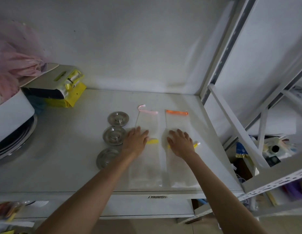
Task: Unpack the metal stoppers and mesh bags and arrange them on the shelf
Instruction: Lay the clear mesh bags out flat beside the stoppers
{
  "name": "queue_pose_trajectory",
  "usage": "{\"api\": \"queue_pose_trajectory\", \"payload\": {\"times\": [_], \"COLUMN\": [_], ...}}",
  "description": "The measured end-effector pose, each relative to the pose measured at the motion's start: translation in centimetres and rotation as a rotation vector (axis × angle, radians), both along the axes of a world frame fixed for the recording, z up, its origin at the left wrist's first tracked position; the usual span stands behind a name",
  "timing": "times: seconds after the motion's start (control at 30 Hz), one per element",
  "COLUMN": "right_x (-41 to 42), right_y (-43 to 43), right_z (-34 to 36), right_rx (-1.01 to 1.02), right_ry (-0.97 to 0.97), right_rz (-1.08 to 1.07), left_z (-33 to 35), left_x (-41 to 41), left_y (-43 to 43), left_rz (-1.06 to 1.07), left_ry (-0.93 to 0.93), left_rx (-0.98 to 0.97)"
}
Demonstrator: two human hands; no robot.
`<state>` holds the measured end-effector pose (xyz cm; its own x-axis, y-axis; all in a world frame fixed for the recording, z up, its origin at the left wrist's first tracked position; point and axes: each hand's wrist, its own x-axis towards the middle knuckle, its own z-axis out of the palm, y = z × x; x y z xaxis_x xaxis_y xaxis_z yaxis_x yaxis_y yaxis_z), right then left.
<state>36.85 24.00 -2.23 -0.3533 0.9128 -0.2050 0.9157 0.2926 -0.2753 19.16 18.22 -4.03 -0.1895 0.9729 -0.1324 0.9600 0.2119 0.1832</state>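
Currently both hands are laid flat, palms down, fingers spread, nothing gripped: left hand (135, 141) on the yellow-ribbon mesh bag (145, 168), right hand (180, 143) on its twin (182, 169). Beyond the fingertips, pink-ribbon (147, 121) & orange-ribbon (176, 121) bags are laid on the shelf (70, 166). Three metal stoppers (114, 135) are lined up just left of the left hand. Risk, as judged: thin bags could get dragged askew w/ any sideways slide; nearest stopper likely nudged by left forearm. Bags look sheer, limp, rectangular; stoppers round, shiny, knobbed.
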Motion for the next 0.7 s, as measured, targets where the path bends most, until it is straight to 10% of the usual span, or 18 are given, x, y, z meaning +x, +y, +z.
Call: {"api": "queue_pose_trajectory", "payload": {"times": [0.37, 0.7], "right_x": [-2.2, -1.6], "right_y": [0.2, 0.0], "right_z": [0.2, 0.7], "right_rx": [0.008, 0.004], "right_ry": [0.022, 0.007], "right_rz": [0.072, 0.086], "left_z": [0.7, 0.3], "left_x": [-0.6, -1.0], "left_y": [0.0, 1.1], "left_rz": [0.108, -0.094], "left_ry": [0.176, -0.124], "left_rx": [0.081, -0.010]}}
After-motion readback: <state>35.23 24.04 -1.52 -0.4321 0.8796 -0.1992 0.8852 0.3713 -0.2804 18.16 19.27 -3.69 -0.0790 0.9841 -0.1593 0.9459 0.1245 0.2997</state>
